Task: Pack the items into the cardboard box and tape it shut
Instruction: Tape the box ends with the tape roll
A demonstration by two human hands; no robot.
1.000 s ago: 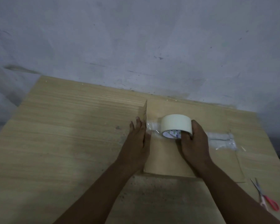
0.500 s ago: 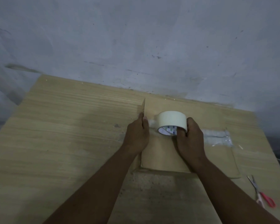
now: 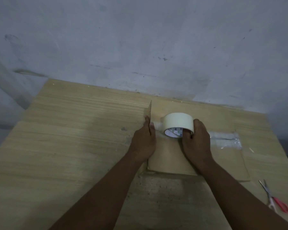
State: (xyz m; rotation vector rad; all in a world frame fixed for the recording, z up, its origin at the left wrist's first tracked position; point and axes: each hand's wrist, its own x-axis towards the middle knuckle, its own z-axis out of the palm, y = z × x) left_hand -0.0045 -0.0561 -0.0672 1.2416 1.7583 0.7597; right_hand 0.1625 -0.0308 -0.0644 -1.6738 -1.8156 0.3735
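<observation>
A brown cardboard box (image 3: 223, 113) with its top flaps shut stands on the wooden table. A strip of clear tape (image 3: 226, 140) runs along the top seam. My right hand (image 3: 196, 143) grips a cream tape roll (image 3: 178, 122) standing on the box top near its left edge, thumb inside the core. My left hand (image 3: 145, 141) lies against the box's left edge, its fingertips touching the tape end at the corner. The box's inside is hidden.
Red-handled scissors (image 3: 276, 200) lie on the table (image 3: 73, 138) at the right, in front of the box. A grey wall (image 3: 140, 39) rises right behind the table. The table's left half is bare wood.
The roll and my right hand have shifted left along the seam. My left hand's fingers have drawn in from flat to rest on the tape end at the box's left edge.
</observation>
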